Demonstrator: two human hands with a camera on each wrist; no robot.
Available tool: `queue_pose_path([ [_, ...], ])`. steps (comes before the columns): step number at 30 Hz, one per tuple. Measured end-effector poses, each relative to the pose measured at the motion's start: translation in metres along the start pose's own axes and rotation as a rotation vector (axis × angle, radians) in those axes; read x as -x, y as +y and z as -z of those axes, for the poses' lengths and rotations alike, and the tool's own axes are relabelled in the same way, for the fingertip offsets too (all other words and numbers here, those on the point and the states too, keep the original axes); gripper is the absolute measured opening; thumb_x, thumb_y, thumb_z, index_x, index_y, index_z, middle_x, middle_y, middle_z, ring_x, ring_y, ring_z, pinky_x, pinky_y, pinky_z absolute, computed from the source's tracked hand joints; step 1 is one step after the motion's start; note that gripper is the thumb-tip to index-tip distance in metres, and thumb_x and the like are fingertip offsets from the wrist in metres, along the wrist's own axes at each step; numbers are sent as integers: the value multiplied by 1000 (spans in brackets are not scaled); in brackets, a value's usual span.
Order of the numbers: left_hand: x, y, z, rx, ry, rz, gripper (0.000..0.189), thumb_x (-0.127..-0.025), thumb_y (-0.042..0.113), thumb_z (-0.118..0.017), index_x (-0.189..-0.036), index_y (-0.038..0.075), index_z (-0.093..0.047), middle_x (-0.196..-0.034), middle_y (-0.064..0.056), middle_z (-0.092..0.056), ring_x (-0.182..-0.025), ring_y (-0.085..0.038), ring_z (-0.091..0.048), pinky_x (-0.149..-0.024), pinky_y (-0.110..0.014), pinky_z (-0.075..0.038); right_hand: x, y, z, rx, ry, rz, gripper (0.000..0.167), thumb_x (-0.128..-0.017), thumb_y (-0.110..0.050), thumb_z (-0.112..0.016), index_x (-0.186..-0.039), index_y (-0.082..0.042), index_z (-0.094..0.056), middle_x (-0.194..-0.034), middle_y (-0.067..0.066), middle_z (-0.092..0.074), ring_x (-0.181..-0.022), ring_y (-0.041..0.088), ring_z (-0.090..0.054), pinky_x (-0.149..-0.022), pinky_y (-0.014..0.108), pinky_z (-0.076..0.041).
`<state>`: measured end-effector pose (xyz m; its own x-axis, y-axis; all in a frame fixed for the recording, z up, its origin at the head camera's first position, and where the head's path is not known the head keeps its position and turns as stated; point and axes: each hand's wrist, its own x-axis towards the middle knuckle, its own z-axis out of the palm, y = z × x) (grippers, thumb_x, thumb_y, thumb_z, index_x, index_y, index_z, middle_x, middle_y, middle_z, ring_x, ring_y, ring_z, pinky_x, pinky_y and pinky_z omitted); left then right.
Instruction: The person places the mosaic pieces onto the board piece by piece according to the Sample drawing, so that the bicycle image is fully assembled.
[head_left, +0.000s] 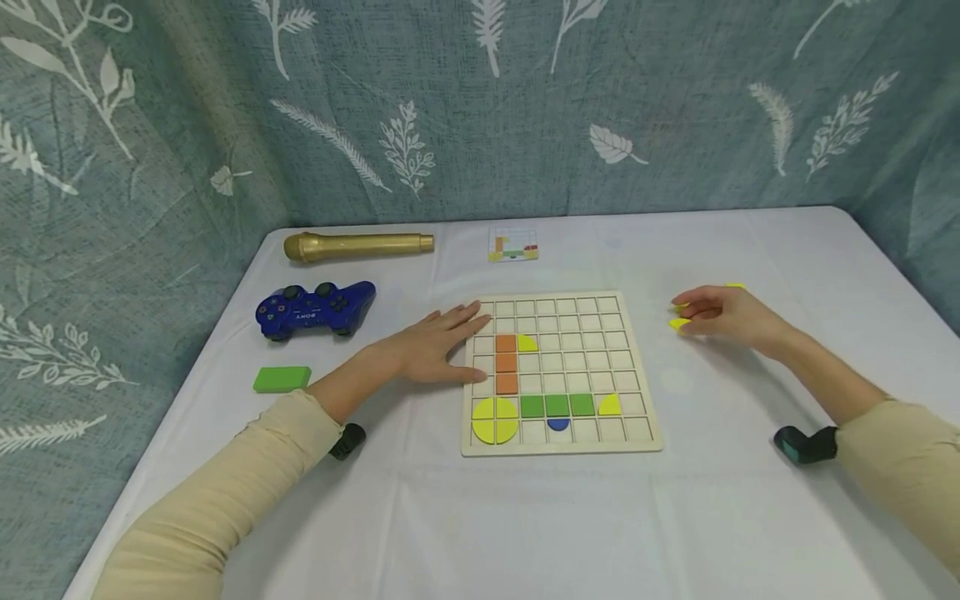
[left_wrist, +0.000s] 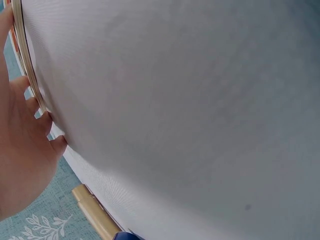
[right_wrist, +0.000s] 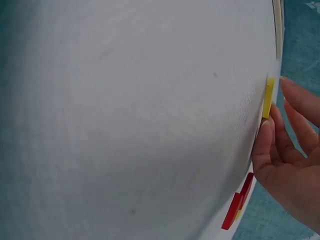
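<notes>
A wooden grid board (head_left: 562, 452) lies on the table, bearing orange squares (head_left: 506, 362), green squares (head_left: 557, 406), a blue half-circle (head_left: 558, 425) and yellow quarter-circles (head_left: 527, 342), several forming a full disc (head_left: 495, 420). My left hand (head_left: 438, 346) rests spread on the board's left edge, thumb and fingers apart. Right of the board, my right hand (head_left: 727, 317) has bent fingers and seems to pinch a yellow quarter-circle piece (right_wrist: 268, 97) between thumb and index finger. More yellow (head_left: 681, 308) shows between the fingers; whether it is a separate piece I cannot tell.
Red pieces (right_wrist: 231, 211) lie by the right hand, hidden in the head view. Another yellow piece (head_left: 736, 285) is behind that hand. A small pattern card (head_left: 513, 245) lies beyond the board. At left are a gold microphone (head_left: 358, 246), a blue game controller (head_left: 315, 308) and a green block (head_left: 282, 379).
</notes>
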<state>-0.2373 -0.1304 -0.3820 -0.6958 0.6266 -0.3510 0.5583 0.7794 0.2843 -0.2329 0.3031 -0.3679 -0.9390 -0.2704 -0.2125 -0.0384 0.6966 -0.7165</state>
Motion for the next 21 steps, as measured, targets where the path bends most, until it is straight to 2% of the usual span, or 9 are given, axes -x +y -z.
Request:
queue_pose_path([
  [5, 0, 0, -1, -1, -1, 0, 94, -87, 70, -46, -155, 21, -4, -159, -2, 7, -144, -22, 4, -114, -45, -2, 0, -3, -5, 72, 28, 57, 42, -85, -5, -72, -123, 6, -58, -109, 17, -61, -95, 24, -54, -72, 16, -45],
  [9, 0, 1, -1, -1, 1, 0, 93, -88, 69, -46, -155, 20, -4, -159, -2, 6, -144, -22, 4, -114, -44, -2, 1, -3, -6, 111, 29, 83, 39, -84, -2, -71, -121, 6, -60, -104, 16, -62, -92, 25, -55, -71, 17, -45],
  [11, 0, 1, -1, -1, 1, 0, 93, -88, 69, -46, -155, 20, -4, -159, -2, 6, -144, -22, 4, -114, -44, -2, 1, -3, -5, 133, 25, 83, 38, -84, -2, -71, -120, 6, -60, -101, 14, -61, -91, 25, -54, -72, 21, -45],
  [17, 0, 1, 0, -7, -3, 1, 94, -87, 69, -46, -155, 20, -4, -159, -2, 7, -144, -22, 4, -114, -45, -2, 3, -3, -2, 216, 29, 100, 25, -87, -7, -70, -110, 1, -69, -112, 19, -64, -100, 32, -57, -81, 39, -46],
  [19, 0, 1, 0, -5, -4, -1, 94, -87, 69, -46, -155, 20, -3, -159, -2, 7, -144, -22, 4, -114, -45, -2, 5, -3, -1, 226, 41, 95, 20, -87, -7, -70, -106, 0, -72, -111, 20, -66, -101, 31, -58, -80, 36, -47],
  [21, 1, 1, 0, -3, -5, -1, 94, -87, 70, -46, -155, 20, -3, -159, -2, 7, -144, -23, 4, -114, -45, -2, 6, -3, 1, 192, 42, 59, 20, -87, -8, -70, -105, 1, -71, -109, 21, -66, -96, 27, -61, -75, 31, -50],
])
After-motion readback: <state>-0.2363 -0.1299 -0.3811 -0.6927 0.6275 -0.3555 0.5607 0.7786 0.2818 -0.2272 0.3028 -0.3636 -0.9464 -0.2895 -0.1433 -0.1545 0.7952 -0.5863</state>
